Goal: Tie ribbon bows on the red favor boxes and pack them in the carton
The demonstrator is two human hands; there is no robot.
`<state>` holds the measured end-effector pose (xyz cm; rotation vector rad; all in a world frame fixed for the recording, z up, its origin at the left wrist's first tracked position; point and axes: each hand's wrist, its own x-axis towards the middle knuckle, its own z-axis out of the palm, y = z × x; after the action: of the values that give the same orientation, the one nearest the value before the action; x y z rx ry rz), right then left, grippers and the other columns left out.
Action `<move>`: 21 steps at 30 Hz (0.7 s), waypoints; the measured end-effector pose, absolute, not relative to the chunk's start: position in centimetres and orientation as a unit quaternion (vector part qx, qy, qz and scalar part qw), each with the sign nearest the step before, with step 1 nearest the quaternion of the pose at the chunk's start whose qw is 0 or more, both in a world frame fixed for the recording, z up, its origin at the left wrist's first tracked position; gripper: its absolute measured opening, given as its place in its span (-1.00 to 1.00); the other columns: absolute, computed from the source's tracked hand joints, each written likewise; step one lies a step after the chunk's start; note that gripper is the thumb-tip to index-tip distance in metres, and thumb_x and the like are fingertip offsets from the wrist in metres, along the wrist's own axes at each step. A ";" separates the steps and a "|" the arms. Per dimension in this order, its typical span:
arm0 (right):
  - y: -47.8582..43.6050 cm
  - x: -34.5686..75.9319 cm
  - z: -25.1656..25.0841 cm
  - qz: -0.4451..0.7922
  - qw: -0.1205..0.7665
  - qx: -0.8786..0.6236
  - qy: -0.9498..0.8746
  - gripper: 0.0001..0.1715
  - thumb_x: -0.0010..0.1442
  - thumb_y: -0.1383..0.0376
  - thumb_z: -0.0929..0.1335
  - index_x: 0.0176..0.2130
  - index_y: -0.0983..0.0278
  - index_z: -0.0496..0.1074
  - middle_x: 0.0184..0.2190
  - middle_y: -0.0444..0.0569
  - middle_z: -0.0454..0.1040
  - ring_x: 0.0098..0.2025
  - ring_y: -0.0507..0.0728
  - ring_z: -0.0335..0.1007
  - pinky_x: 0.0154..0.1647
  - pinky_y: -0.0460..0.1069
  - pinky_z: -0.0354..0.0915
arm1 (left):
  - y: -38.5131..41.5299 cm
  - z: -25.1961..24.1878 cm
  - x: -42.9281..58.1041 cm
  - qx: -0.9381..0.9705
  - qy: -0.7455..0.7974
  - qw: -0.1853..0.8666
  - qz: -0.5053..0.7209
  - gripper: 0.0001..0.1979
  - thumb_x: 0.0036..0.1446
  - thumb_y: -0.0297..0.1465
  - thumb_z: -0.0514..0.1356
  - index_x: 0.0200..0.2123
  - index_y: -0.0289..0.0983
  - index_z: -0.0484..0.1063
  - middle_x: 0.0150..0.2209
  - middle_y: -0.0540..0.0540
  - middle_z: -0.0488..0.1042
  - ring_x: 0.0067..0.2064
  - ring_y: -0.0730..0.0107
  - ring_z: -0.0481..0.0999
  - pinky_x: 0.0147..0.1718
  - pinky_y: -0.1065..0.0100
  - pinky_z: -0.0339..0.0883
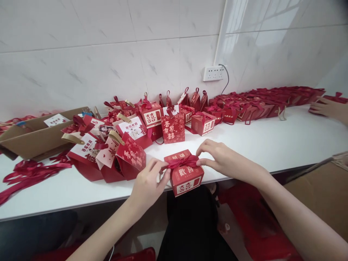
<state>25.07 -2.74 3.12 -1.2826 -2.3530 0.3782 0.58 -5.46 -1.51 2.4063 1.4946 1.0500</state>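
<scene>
A red gift box (187, 174) with gold lettering sits at the front edge of the white table, a dark red ribbon (184, 161) tied in a bow across its top. On the bow's left side, my left hand (150, 177) pinches the ribbon between thumb and fingers. My right hand (217, 157) grips the ribbon's right side the same way. Just behind stands an upright red box (173, 128) with gold characters. To the left of my left hand lean several red bags, among them a patterned red one (132, 154).
Loose red ribbons (32, 177) lie at the left beside a cardboard tray (35, 139). A long row of ribboned boxes (261, 103) lines the wall under a power strip (214, 73). At the right, another person's hand (327, 108) touches a box. A cardboard carton (320, 192) stands below.
</scene>
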 end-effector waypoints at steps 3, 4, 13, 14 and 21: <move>-3.3 24.9 2.3 0.172 0.244 -0.532 -0.792 -0.63 0.25 0.09 0.20 -0.45 0.23 0.35 -0.47 -0.06 0.42 -0.44 0.10 0.32 -0.42 -0.02 0.16 | -5.8 -0.6 1.3 0.737 0.559 0.180 0.336 -0.76 0.11 -0.20 0.10 -0.22 -0.21 0.32 -0.49 0.04 0.40 -0.53 0.47 0.38 -0.54 0.46 0.23; -3.6 24.7 2.0 0.185 0.242 -0.551 -0.777 -0.56 0.26 0.06 0.16 -0.51 0.23 0.31 -0.54 -0.07 0.40 -0.50 0.08 0.28 -0.48 -0.03 0.12 | -5.9 -0.3 1.6 0.716 0.575 0.221 0.329 -0.74 0.09 -0.16 0.12 -0.24 -0.20 0.32 -0.54 0.07 0.39 -0.57 0.48 0.36 -0.57 0.47 0.20; -4.4 22.6 -0.4 0.257 0.316 -0.552 -0.728 -0.74 0.14 0.13 0.29 -0.47 0.23 0.28 -0.59 -0.14 0.37 -0.56 0.04 0.23 -0.53 -0.07 0.12 | -6.1 -0.5 3.3 0.571 0.588 0.416 0.395 -0.64 0.06 -0.04 0.09 -0.47 -0.23 0.29 -0.75 0.12 0.28 -0.78 0.54 0.20 -0.77 0.51 0.04; -4.3 22.6 -0.4 0.257 0.326 -0.549 -0.726 -0.77 0.15 0.16 0.28 -0.46 0.23 0.29 -0.58 -0.14 0.36 -0.54 0.05 0.24 -0.50 -0.06 0.13 | -6.2 -0.6 3.3 0.563 0.587 0.419 0.403 -0.63 0.07 -0.03 0.07 -0.49 -0.23 0.27 -0.75 0.11 0.28 -0.78 0.55 0.20 -0.76 0.51 0.04; -4.2 22.3 -0.7 0.337 0.392 -0.516 -0.683 -0.79 0.09 0.16 0.31 -0.46 0.24 0.31 -0.56 -0.15 0.33 -0.50 0.04 0.22 -0.47 -0.06 0.16 | -6.0 -0.5 3.6 0.541 0.606 0.445 0.377 -0.59 0.07 -0.08 0.09 -0.62 -0.25 0.17 -0.82 0.13 0.15 -0.79 0.63 0.04 -0.79 0.53 -0.13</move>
<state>22.29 -4.24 -0.73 -1.3115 -1.7339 0.8565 3.61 -6.03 -0.53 1.3394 1.5019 0.9349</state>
